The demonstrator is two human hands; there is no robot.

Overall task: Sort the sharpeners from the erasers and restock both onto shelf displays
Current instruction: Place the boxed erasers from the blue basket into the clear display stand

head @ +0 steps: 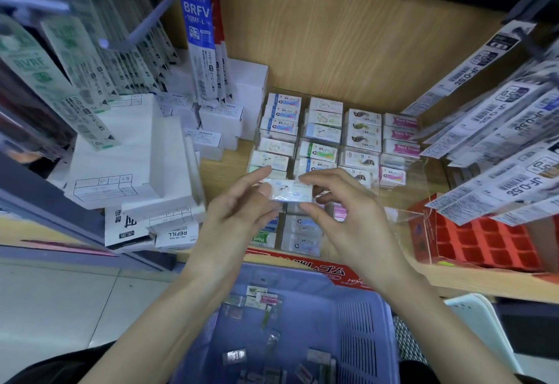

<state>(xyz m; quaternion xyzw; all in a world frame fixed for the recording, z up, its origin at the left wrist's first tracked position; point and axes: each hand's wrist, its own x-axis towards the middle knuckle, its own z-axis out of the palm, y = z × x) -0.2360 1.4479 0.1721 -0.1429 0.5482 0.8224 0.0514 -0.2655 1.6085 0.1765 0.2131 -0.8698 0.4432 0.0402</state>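
A small wrapped white eraser (289, 190) is held between both hands above the eraser display (325, 138) on the wooden shelf. My left hand (239, 214) pinches its left end, fingers stretched upward. My right hand (348, 214) pinches its right end with thumb below and fingers curled over the top. The display holds several rows of packaged erasers, some labelled "Hard Eraser" in pink. Below, a blue plastic basket (357, 323) holds several loose small packets of erasers and sharpeners (236, 356).
White refill boxes (130, 166) are stacked at the left of the shelf. Hanging pen-refill packs (199, 36) dangle at the left and more packs (499, 129) at the right. A red divided tray (484, 241) sits at the right on the shelf edge.
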